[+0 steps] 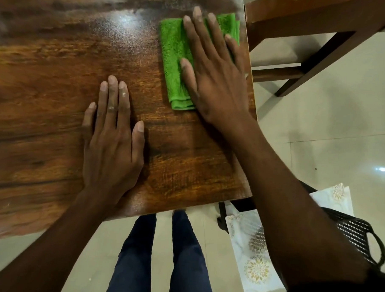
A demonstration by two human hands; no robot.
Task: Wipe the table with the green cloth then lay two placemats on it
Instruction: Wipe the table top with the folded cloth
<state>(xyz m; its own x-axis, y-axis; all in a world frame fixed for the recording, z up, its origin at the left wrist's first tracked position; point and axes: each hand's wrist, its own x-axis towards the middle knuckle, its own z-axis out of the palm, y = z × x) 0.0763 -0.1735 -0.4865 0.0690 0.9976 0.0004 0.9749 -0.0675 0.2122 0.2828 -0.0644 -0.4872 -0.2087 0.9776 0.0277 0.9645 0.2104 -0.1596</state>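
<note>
A folded green cloth (174,56) lies on the dark wooden table (58,73) near its right edge. My right hand (212,76) presses flat on the cloth, fingers spread, covering its right half. My left hand (112,146) rests flat on the bare wood to the left of the cloth and nearer to me, fingers together, holding nothing. White placemats with gold flower prints (251,265) lie on a black mesh chair (357,232) at the lower right, partly hidden by my right forearm.
A wooden chair (306,49) stands just beyond the table's right edge at the upper right. The floor (333,138) is pale tile. My legs in dark trousers (160,254) stand at the table's near edge.
</note>
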